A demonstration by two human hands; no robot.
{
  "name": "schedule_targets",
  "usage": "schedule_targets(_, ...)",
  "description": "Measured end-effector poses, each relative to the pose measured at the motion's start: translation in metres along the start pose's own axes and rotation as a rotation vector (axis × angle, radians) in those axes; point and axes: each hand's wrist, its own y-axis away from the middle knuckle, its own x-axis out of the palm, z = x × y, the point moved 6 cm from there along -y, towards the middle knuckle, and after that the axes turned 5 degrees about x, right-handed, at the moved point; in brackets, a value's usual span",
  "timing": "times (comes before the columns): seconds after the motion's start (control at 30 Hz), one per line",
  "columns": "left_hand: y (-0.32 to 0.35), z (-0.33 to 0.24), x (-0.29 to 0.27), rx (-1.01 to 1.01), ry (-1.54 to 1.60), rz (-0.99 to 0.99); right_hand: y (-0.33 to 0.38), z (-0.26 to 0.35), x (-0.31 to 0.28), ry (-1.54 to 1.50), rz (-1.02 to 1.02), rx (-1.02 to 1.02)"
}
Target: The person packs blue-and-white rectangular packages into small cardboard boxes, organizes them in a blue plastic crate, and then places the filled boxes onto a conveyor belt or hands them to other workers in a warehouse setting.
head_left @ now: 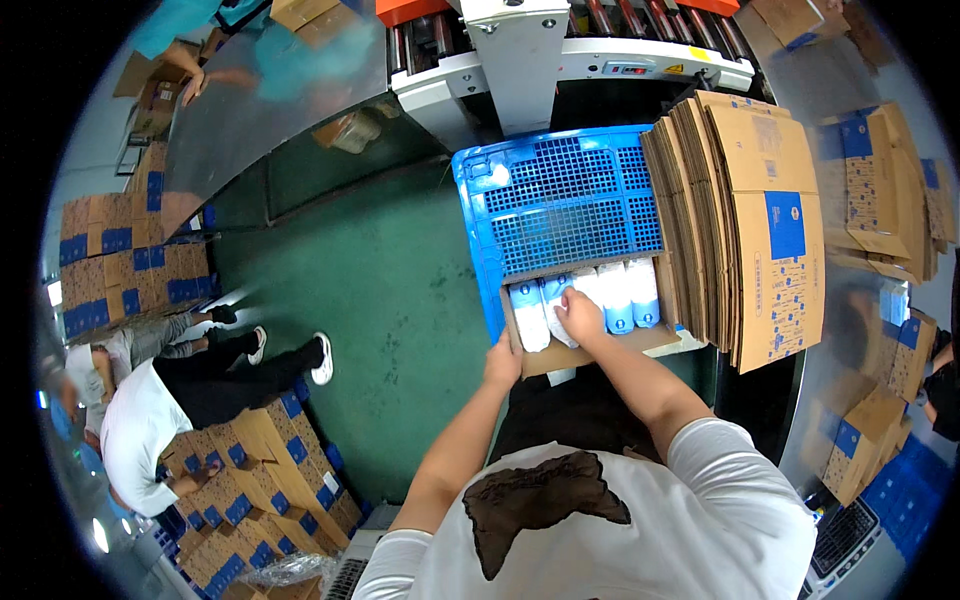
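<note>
An open cardboard box (645, 344) is in front of me, with several white-and-blue packets (643, 290) standing side by side in it. My left hand (504, 362) holds the box's left wall at the near corner, fingers mostly hidden behind the cardboard. Over the second packet from the left (555, 288), my right hand (580, 318) is closed with its fingertips on the wrapper. The leftmost packet (529, 318) stands beside it, untouched. Behind the box is a blue plastic crate (478, 205) with mesh walls.
Flattened cardboard boxes (775, 290) stand stacked on edge to the right. A roller conveyor (640, 68) runs across the far side, and a metal table (290, 90) lies far left. On the left a co-worker (150, 430) bends over stacked cartons (270, 450) on the green floor (370, 300).
</note>
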Motion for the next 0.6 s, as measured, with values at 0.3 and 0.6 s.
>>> schedule_targets(0.3, 0.002, 0.001, 0.005, 0.072, -0.048, -0.050, -0.027, 0.003, 0.041, 0.175, 0.141, -0.088)
schedule_targets(0.6, -0.006, 0.022, 0.017, 0.015, -0.015, -0.054, -0.052, -0.058, -0.030, -0.244, -0.263, 0.392)
